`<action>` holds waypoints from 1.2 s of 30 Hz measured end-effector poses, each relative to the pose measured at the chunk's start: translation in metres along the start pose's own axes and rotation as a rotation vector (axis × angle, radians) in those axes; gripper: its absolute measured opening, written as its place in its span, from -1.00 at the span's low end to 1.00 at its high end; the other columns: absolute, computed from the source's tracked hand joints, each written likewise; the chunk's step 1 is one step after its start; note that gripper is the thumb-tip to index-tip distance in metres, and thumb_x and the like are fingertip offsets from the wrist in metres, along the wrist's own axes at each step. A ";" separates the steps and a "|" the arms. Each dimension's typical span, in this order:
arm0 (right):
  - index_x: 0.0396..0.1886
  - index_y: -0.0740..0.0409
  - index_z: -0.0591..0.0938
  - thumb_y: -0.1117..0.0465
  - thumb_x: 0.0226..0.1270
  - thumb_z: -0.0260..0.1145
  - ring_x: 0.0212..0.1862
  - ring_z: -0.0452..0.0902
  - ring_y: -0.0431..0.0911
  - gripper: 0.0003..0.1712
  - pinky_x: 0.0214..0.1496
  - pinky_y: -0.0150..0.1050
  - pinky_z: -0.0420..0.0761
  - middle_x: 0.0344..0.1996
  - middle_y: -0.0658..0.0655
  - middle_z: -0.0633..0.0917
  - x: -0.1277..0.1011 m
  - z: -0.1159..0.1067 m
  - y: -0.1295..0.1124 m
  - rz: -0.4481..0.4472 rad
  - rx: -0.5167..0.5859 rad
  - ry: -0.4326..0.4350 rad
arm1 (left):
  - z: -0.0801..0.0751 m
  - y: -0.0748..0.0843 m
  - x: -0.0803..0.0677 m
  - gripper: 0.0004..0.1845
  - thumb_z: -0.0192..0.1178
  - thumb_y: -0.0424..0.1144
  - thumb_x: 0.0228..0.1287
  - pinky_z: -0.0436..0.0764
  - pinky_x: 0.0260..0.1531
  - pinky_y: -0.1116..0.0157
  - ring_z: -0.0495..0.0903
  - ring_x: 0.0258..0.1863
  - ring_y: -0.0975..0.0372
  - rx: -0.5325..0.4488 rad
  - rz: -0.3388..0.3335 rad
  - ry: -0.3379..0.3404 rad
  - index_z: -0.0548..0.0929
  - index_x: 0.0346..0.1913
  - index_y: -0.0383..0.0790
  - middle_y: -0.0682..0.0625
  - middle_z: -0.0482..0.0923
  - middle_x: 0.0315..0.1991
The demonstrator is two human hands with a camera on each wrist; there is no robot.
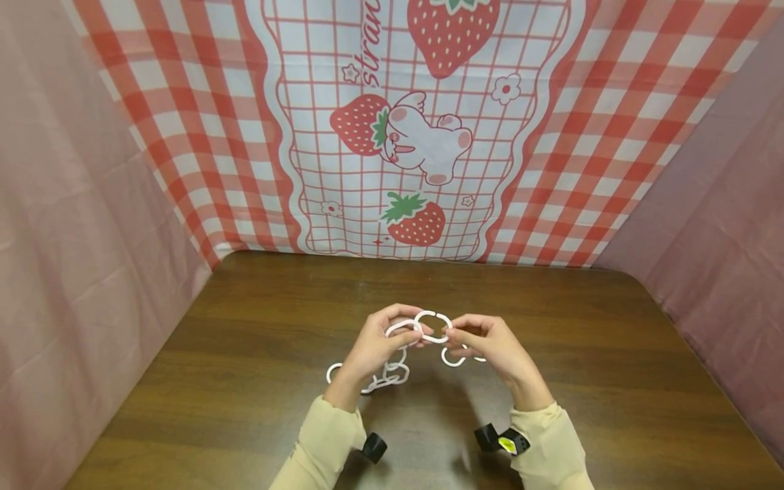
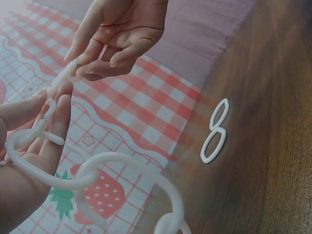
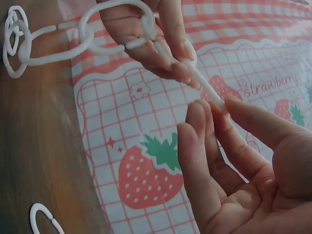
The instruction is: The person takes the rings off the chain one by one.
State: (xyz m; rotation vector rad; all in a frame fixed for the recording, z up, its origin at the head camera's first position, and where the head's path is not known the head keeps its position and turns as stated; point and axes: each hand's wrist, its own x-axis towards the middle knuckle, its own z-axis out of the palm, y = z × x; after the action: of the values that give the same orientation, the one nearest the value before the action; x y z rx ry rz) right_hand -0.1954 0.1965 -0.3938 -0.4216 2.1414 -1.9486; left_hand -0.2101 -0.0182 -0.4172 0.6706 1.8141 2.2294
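A white plastic chain link [image 1: 436,339], with a small gap at its top, is held level between both hands above the table. My left hand [image 1: 376,344] pinches its left side, where a second white link [image 1: 395,325] meets it. From there a chain of joined white links [image 2: 117,157] hangs down, its lower part [image 1: 397,378] low beside the left forearm. On the other side my right hand [image 1: 499,347] pinches the link's right end between thumb and index finger [image 3: 243,109]. The right hand's other fingers are loosely bent.
Two white links [image 2: 213,146] lie close together on the brown wooden table [image 1: 245,354], below the right hand. A red-and-white strawberry cloth [image 1: 380,224] hangs behind the table. Pink curtains [image 1: 110,170] stand at both sides.
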 end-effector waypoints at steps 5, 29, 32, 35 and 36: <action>-0.20 0.51 0.57 0.39 0.36 0.20 -0.37 0.69 -0.26 -0.82 -0.27 -0.34 0.74 -0.47 -0.13 0.71 -0.001 0.005 -0.006 0.019 0.017 0.052 | 0.000 0.000 0.000 -0.64 0.08 -0.57 0.31 0.71 -0.15 0.38 0.71 -0.30 0.39 0.001 -0.020 -0.031 0.35 0.12 -0.69 -0.67 0.50 -0.06; -0.26 0.34 0.62 0.41 0.35 0.20 -0.40 0.64 -0.27 -0.92 -0.34 -0.28 0.75 -0.50 -0.09 0.70 -0.006 0.002 -0.014 -0.016 0.021 0.194 | 0.000 -0.003 -0.002 -0.71 0.08 -0.44 0.39 0.71 -0.07 0.27 0.69 -0.12 -0.13 0.180 -0.058 -0.166 0.55 -0.01 -0.68 -0.55 0.59 -0.11; -0.24 0.41 0.61 0.40 0.36 0.20 -0.41 0.64 -0.27 -0.89 -0.35 -0.29 0.75 -0.50 -0.10 0.70 -0.006 0.002 -0.015 -0.019 0.022 0.207 | 0.000 -0.004 -0.002 -0.72 0.12 -0.41 0.37 0.70 -0.08 0.36 0.71 -0.13 -0.03 0.229 -0.051 -0.169 0.58 -0.03 -0.64 -0.50 0.63 -0.13; -0.24 0.40 0.62 0.40 0.36 0.20 -0.41 0.65 -0.27 -0.89 -0.35 -0.30 0.75 -0.51 -0.11 0.70 -0.006 0.002 -0.016 -0.021 0.030 0.220 | 0.000 -0.005 -0.002 -0.74 0.13 -0.42 0.35 0.70 -0.08 0.33 0.71 -0.13 -0.03 0.269 -0.043 -0.167 0.61 -0.05 -0.61 -0.46 0.65 -0.15; -0.24 0.38 0.63 0.40 0.36 0.21 -0.41 0.65 -0.27 -0.89 -0.35 -0.29 0.75 -0.52 -0.11 0.70 -0.006 0.001 -0.016 -0.020 0.034 0.224 | 0.000 -0.005 -0.002 -0.75 0.14 -0.43 0.34 0.71 -0.07 0.28 0.70 -0.12 -0.09 0.271 -0.038 -0.166 0.61 -0.06 -0.62 -0.46 0.65 -0.15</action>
State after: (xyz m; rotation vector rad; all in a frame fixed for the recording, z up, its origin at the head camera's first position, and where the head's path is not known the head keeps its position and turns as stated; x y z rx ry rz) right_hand -0.1881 0.1959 -0.3783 -0.2290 2.2391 -2.1301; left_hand -0.2094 -0.0177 -0.4226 0.8330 2.0423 1.8595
